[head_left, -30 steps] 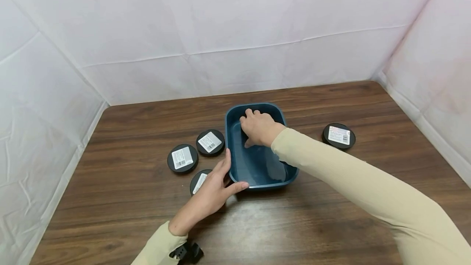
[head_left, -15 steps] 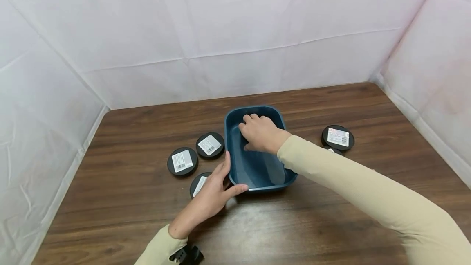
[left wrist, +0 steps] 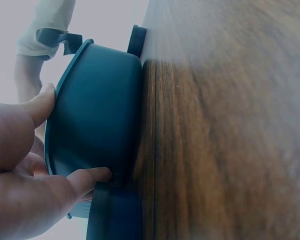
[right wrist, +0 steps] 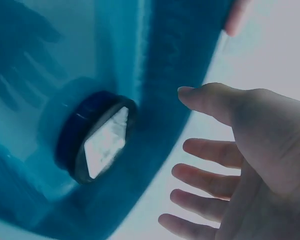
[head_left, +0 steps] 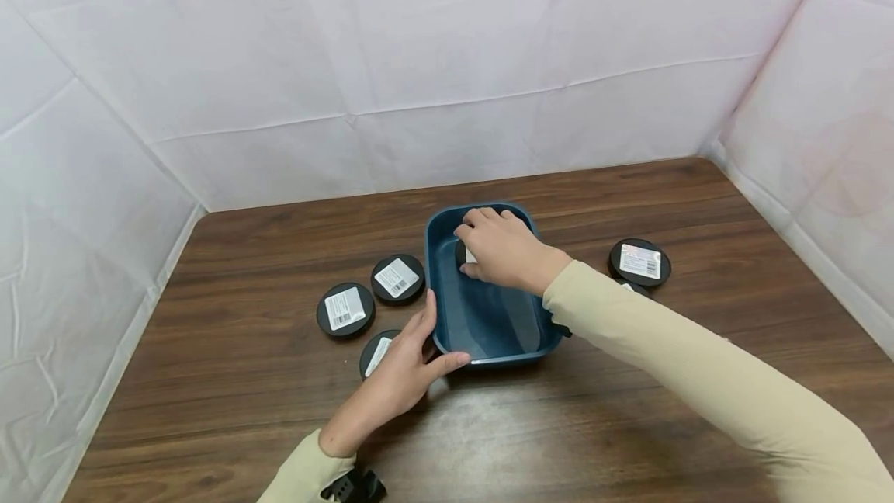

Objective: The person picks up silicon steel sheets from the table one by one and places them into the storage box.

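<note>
A deep blue rectangular tub (head_left: pixel 492 332) stands on the wooden table. Inside, at its far end, sits a round black tin-like disc with a white barcode label (right wrist: pixel 106 142). My right hand (head_left: pixel 508 253) hovers over that disc, and in the right wrist view its fingers (right wrist: pixel 207 177) are spread apart from it, holding nothing. My left hand (head_left: pixel 400 369) rests against the tub's near left corner, thumb on the near rim and straight fingers along the left side. In the left wrist view, one fingertip (left wrist: pixel 101 174) touches the outer wall, just above a black disc (left wrist: pixel 115 215).
Left of the tub lie three similar labelled discs, a near one (head_left: pixel 377 353), a far one (head_left: pixel 397 279) and a left one (head_left: pixel 345 310). On the right, one disc (head_left: pixel 639 262) overlaps another (head_left: pixel 634 287) partly hidden by the sleeve. White fabric (head_left: pixel 447 68) walls surround the table.
My right hand has let go of the disc in the tub and drawn slightly back to the right, uncovering its label. The left hand keeps its place at the corner.
</note>
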Tool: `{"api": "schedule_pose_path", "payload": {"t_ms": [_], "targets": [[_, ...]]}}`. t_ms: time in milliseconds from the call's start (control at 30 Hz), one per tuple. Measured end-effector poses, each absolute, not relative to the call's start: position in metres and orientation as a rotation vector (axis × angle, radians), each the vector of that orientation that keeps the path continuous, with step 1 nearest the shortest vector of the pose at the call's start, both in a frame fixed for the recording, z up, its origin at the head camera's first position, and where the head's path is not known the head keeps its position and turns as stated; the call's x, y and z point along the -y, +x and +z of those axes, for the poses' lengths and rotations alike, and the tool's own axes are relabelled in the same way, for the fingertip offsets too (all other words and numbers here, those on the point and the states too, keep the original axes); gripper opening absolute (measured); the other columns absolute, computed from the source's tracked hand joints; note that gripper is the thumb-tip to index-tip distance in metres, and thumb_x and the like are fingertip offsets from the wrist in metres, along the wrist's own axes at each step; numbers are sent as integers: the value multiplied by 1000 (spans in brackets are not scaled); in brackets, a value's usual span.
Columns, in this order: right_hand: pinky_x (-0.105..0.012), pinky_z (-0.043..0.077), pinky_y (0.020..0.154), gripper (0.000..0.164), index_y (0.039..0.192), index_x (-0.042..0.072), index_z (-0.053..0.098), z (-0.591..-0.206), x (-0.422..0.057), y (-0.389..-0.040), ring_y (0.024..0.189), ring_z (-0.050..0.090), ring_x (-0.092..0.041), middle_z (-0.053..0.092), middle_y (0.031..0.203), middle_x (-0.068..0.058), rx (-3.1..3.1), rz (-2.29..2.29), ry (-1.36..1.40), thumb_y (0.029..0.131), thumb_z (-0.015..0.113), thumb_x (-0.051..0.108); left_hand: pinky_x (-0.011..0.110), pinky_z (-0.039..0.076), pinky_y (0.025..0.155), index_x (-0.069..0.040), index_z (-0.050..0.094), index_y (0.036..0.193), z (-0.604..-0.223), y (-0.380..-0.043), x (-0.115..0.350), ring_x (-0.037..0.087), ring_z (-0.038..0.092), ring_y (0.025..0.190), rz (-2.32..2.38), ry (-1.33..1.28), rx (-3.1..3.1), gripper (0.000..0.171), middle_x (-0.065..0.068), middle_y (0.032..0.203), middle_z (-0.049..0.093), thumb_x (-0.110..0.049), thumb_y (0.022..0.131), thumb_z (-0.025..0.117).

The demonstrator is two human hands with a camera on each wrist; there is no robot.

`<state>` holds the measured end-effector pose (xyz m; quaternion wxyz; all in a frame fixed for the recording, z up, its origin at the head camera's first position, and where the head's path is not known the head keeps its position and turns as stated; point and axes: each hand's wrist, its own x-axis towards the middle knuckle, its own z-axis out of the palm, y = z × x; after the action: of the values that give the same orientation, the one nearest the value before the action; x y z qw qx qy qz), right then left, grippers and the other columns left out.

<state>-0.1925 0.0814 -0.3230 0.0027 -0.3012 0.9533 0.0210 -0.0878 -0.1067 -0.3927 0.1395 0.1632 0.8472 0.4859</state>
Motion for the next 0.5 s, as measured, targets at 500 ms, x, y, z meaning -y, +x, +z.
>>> {"api": "schedule_pose_path", "payload": {"t_ms": [500], "targets": [[-53, 45, 108, 58, 139, 5, 59, -316, -90, -185, 135, 51, -33, 55, 144, -17, -3054, -45, -960, 92, 74, 36, 45, 44, 110, -3, 3, 160, -393, -89, 107, 32, 37, 147, 1405, 472, -2438, 96, 23, 166, 15, -31, 94, 68]]}}
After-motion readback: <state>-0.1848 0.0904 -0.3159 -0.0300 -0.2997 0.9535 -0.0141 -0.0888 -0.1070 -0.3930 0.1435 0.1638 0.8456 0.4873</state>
